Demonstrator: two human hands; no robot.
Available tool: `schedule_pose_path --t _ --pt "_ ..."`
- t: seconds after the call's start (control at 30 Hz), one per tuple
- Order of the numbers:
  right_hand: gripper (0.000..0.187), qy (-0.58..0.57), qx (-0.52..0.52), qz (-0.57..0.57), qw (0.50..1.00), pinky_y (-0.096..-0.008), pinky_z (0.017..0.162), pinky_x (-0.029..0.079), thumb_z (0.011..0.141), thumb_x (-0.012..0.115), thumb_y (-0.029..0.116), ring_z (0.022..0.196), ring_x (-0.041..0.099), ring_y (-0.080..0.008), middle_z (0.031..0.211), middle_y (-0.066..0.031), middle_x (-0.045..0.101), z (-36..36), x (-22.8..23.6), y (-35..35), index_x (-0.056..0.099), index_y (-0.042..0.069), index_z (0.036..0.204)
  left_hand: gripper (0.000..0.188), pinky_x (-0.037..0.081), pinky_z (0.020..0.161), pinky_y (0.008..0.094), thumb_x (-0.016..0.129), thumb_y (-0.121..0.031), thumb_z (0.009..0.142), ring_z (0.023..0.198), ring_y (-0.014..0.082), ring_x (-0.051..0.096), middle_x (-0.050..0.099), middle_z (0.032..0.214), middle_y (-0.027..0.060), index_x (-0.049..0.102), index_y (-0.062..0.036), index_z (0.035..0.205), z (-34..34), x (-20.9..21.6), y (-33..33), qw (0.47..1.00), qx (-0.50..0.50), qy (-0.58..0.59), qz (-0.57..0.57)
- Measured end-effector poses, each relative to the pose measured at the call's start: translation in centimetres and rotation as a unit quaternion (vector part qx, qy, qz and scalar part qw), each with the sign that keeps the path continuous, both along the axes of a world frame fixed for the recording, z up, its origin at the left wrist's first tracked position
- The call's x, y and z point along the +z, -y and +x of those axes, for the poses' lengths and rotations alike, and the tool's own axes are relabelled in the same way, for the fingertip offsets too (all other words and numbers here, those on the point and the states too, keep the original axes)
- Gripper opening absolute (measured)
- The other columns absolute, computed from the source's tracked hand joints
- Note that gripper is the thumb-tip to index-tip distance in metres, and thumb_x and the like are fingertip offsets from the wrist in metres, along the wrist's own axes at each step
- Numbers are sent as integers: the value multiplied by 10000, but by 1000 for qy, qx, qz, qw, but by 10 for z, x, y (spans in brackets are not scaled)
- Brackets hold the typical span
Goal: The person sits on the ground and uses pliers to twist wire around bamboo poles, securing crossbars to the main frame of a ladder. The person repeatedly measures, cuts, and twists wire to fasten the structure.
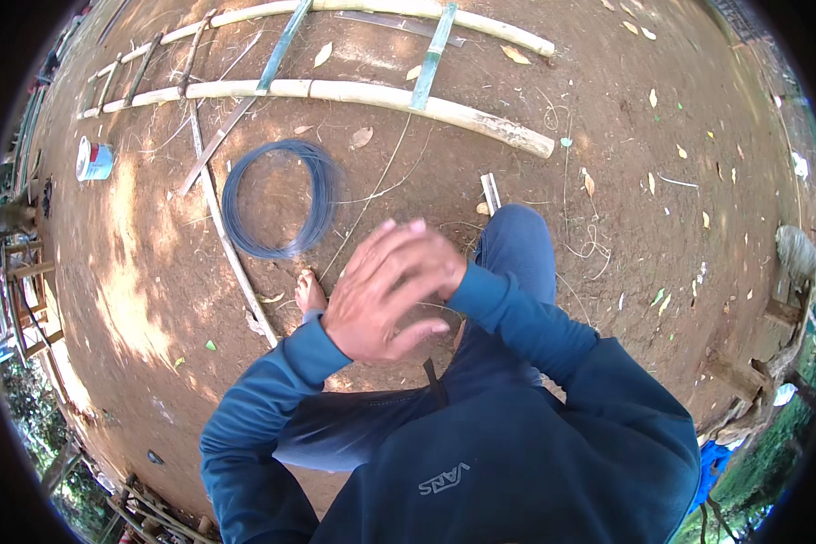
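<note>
My left hand is raised over my lap, its fingers stretched out and its thumb apart. It overlaps my right hand, which is blurred and mostly hidden, so its fingers do not show clearly. The two hands touch or nearly touch, and I see nothing held in the left one. Beyond them on the ground lies a round coil of dark blue wire. My bare foot rests between the coil and my left hand.
A ladder-like frame of pale poles with several rungs lies at the far side. A thin stick runs along the coil's left. A blue and white can stands far left. Cut wood lies at the right edge. Loose strands and leaves dot the dirt.
</note>
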State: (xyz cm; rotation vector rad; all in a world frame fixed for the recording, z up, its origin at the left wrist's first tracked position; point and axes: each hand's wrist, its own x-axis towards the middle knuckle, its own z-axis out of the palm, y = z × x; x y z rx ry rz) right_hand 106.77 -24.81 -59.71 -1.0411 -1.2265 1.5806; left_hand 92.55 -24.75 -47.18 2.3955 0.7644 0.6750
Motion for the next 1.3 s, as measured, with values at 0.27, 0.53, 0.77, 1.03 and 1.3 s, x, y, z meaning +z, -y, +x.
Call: schedule_pose_path --t 0.27,0.53,0.77,1.03,1.3 --pt "248 66 210 22 975 -330 890 456 981 461 203 996 578 -183 998 -97 622 61 53 -4 584 6 1066 479 545 738 389 679 -215 819 733 275 665 632 898 144 496 -111 1249 -18 -47 -11 909 72 -350 -216" --pt "214 331 -95 98 934 -313 858 489 943 539 183 924 612 -153 956 -71 673 193 70 -52 666 11 968 132 377 376 238 525 -144 954 414 108 497 563 643 -9 611 -45 932 -104 -48 -56 731 148 100 -658" --pt "232 424 -143 86 890 -343 845 516 945 544 192 926 652 -194 975 -121 697 275 46 -26 689 21 1004 174 396 448 201 545 -208 949 470 88 470 551 695 -24 563 -79 1065 -177 -36 -83 753 242 294 -537" --pt "203 176 8 55 983 -315 827 506 944 538 140 898 645 -175 964 -116 695 113 105 13 674 5 1009 423 493 878 331 665 -221 851 1019 199 581 574 1089 105 493 -39 1192 11 -32 -20 975 217 -47 -18" --pt "177 308 -237 94 917 -323 792 511 931 558 135 839 655 -196 929 -101 701 203 70 -25 684 22 979 239 272 354 196 462 -266 990 404 36 287 356 560 -84 577 -71 915 -40 -14 -57 721 93 179 -663"
